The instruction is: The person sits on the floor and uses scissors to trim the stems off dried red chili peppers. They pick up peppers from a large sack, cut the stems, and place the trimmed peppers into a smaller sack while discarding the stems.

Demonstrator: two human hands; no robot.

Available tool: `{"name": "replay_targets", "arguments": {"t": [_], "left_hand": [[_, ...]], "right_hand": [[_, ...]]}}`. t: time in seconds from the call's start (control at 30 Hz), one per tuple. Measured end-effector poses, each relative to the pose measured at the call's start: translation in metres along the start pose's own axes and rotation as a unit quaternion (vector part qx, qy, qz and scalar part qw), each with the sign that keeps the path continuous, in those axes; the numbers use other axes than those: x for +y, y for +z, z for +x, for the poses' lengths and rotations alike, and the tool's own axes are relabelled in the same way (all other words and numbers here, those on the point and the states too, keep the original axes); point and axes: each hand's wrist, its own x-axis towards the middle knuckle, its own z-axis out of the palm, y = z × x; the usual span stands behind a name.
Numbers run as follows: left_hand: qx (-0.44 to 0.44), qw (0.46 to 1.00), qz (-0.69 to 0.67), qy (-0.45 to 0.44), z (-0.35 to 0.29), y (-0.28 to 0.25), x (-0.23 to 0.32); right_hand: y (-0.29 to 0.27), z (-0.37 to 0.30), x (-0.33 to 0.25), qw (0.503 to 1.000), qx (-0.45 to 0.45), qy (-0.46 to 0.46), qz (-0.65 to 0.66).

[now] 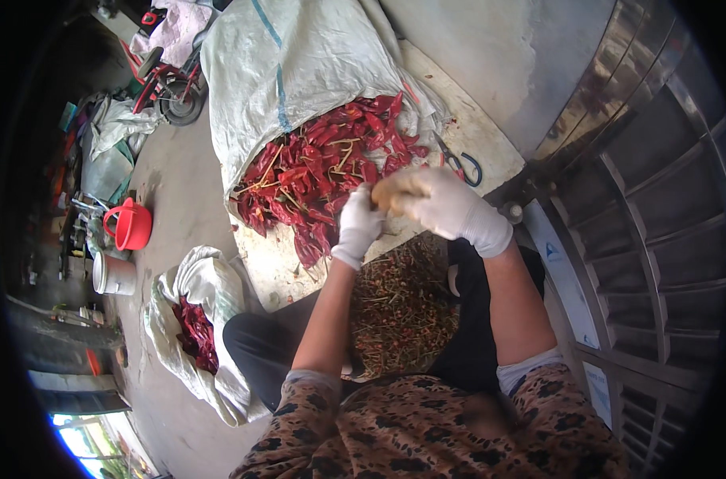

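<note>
Dried red chili peppers (315, 172), many with pale stems, spill in a heap from the mouth of a big white woven sack (299, 56) onto a pale board (479, 132). My left hand (358, 229), in a white glove, is closed at the near edge of the heap; what its fingers hold is hidden. Right beside it is my right hand (439, 203), also gloved, with stained fingertips smeared by motion and pointing toward the left hand. Below both hands, between my knees, lies a pile of stems (403, 307). Scissors (461, 166) with dark handles rest on the board.
To the left stands an open white sack (189, 275) with red chilies (195, 334) inside. Farther off are a red bucket (130, 225), a white pail (114, 274) and a red wheeled vehicle (171, 88). A metal gate (642, 215) borders the right side.
</note>
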Motion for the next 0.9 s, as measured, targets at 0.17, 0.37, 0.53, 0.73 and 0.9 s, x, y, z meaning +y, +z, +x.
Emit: {"name": "replay_targets", "arguments": {"t": [0.17, 0.37, 0.53, 0.73, 0.9], "left_hand": [[-0.053, 0.965, 0.257, -0.004, 0.029, 0.060, 0.025], [0.015, 0.981, -0.193, -0.027, 0.004, 0.030, 0.011], [0.030, 0.859, -0.511, -0.025, -0.031, -0.010, 0.039], [0.082, 0.935, -0.344, 0.009, -0.006, -0.029, 0.060], [0.118, 0.967, 0.225, 0.034, 0.046, -0.018, 0.043]], "right_hand": [[-0.012, 0.017, 0.006, 0.946, 0.258, -0.002, 0.197], [-0.007, 0.020, 0.019, 0.940, 0.332, -0.056, 0.054], [0.001, 0.014, 0.010, 0.936, 0.284, -0.068, -0.196], [0.000, 0.017, -0.001, 0.912, 0.407, -0.040, 0.021], [-0.019, 0.020, 0.007, 0.866, 0.413, -0.102, 0.264]]}}
